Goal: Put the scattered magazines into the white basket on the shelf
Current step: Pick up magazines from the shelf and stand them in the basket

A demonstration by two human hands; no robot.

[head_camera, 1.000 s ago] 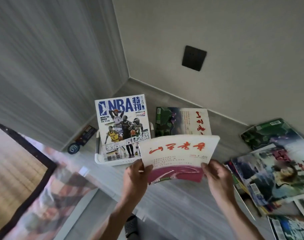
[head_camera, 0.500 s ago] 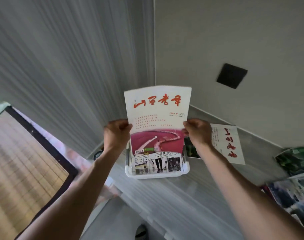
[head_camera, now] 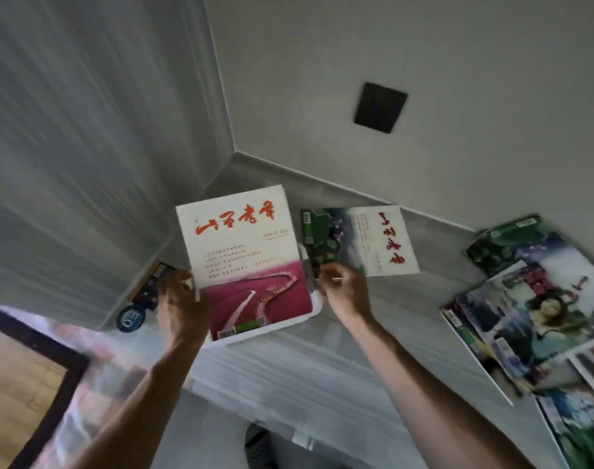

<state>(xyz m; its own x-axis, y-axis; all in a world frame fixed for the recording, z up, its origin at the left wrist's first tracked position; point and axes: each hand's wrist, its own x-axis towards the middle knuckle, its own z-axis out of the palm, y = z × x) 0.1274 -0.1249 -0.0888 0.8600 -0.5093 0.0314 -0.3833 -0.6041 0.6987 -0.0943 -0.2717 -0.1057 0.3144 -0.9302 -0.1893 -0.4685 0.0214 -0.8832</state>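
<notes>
A white-and-pink magazine (head_camera: 245,258) with red lettering stands upright in the white basket (head_camera: 289,324) on the grey shelf (head_camera: 407,316), hiding the magazines behind it. My left hand (head_camera: 180,302) grips its left edge with the thumb on the cover. My right hand (head_camera: 344,289) hovers just off its right edge by the basket's rim, fingers loosely curled and holding nothing. One more magazine (head_camera: 360,242) lies flat to the right of the basket. A loose pile of magazines (head_camera: 532,299) spreads over the shelf's right end.
The basket sits in the corner where two grey walls meet. A black wall plate (head_camera: 380,107) is above the shelf. A blue round object (head_camera: 130,318) and a small dark item (head_camera: 150,286) lie left of the basket. A framed picture leans below left.
The white-and-pink magazine went from held above the shelf, up over the basket, then down into it in front of the NBA magazine. My right hand has let go of it.
</notes>
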